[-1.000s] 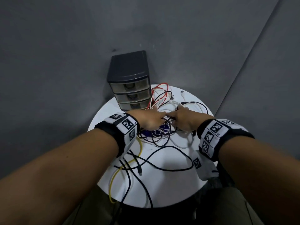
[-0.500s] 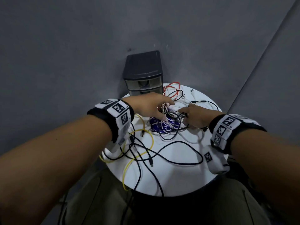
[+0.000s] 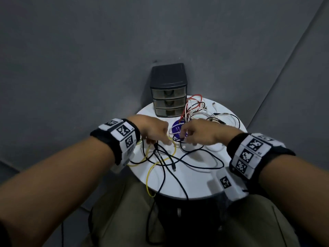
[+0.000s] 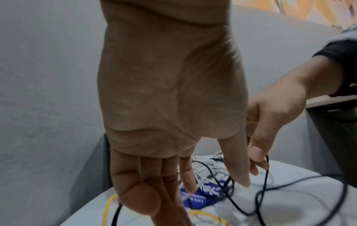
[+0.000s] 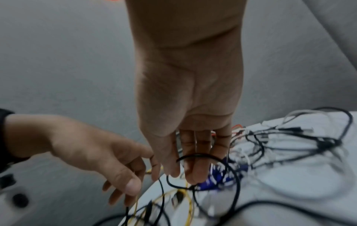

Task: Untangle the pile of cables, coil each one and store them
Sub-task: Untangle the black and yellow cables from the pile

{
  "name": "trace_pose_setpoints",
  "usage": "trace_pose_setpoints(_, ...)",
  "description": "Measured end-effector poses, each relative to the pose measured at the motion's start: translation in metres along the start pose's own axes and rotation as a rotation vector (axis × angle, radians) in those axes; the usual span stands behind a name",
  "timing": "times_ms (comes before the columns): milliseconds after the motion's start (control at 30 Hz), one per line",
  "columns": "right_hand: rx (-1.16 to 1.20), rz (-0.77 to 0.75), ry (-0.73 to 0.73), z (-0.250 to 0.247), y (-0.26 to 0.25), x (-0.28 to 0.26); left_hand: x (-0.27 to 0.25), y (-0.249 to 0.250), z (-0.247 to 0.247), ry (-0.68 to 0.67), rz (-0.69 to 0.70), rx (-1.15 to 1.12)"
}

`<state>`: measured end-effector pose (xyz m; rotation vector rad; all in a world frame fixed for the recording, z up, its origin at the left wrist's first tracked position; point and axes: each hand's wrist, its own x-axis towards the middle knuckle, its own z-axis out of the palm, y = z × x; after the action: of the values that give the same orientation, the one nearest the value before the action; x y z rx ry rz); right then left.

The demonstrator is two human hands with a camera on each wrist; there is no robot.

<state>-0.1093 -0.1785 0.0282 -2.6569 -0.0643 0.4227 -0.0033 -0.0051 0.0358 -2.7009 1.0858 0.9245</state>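
Task is at an early stage: the cable pile [image 3: 194, 132] lies tangled on the table [image 3: 195, 180], 0 cables coiled or stored in the 3-drawer unit [image 3: 168, 91], the right hand [image 3: 199, 134] pinching a black cable [image 5: 203, 156], and the left hand [image 3: 153, 131] grip state cannot be determined.

The head camera looks forward and steeply down from above the person's lap, taking in both forearms, the whole round bench [image 3: 194, 182] and the drawer unit [image 3: 168, 90] at its far edge against the grey wall. The left wrist camera sits close behind the left hand [image 4: 170, 97], facing along the palm to the fingers and down at the bench middle; the right hand [image 4: 274, 122] enters from its right. The right wrist camera mirrors this, close behind the right hand [image 5: 189, 94], with the left hand [image 5: 90, 154] at its left. All three views share the cable tangle [image 3: 187, 132] and purple disc [image 4: 203, 197] at the bench middle.
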Motion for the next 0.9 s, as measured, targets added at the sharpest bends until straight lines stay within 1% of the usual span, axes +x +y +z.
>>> trace_pose_setpoints(67, -0.055, -0.022, -0.035, 0.018, -0.004, -0.003, -0.001, 0.000, 0.017, -0.023, -0.018, 0.010)
trace_pose_setpoints(200, -0.100, -0.038, -0.008, 0.040, -0.001, -0.011, -0.004, -0.002, 0.031, 0.015, 0.014, -0.009)
trace_pose_setpoints(300, -0.144, -0.005, 0.073, 0.034, 0.008, -0.018, -0.016, 0.001, 0.017, -0.027, 0.016, -0.209)
trace_pose_setpoints(333, -0.148, 0.018, 0.111, 0.029, 0.013, -0.020, -0.022, 0.003, 0.009, -0.023, 0.034, -0.278)
trace_pose_setpoints(400, -0.089, 0.069, 0.130, 0.017, 0.019, -0.022, -0.035, 0.008, -0.009, 0.031, 0.105, -0.390)
trace_pose_setpoints(467, 0.062, 0.065, 0.108, 0.006, 0.016, -0.023, -0.049, 0.015, -0.028, 0.143, 0.207, -0.480)
trace_pose_setpoints(567, 0.491, -0.028, 0.113, -0.005, -0.009, -0.025, -0.063, 0.030, -0.055, 0.397, 0.365, -0.606)
trace_pose_setpoints(600, 0.613, -0.069, 0.139, -0.006, -0.018, -0.024, -0.065, 0.035, -0.061, 0.474, 0.404, -0.662)
trace_pose_setpoints(700, 0.789, -0.090, 0.299, -0.015, -0.035, -0.017, -0.067, 0.042, -0.074, 0.629, 0.465, -0.802)
trace_pose_setpoints(767, 0.992, -0.083, 0.409, -0.025, -0.038, -0.012, -0.066, 0.039, -0.077, 0.690, 0.473, -0.881)
trace_pose_setpoints(800, 1.082, -0.071, 0.476, -0.032, -0.037, -0.011, -0.066, 0.035, -0.076, 0.696, 0.465, -0.922)
trace_pose_setpoints(900, 1.237, -0.040, 0.714, -0.058, -0.026, -0.013, -0.062, 0.021, -0.070, 0.634, 0.458, -1.023)
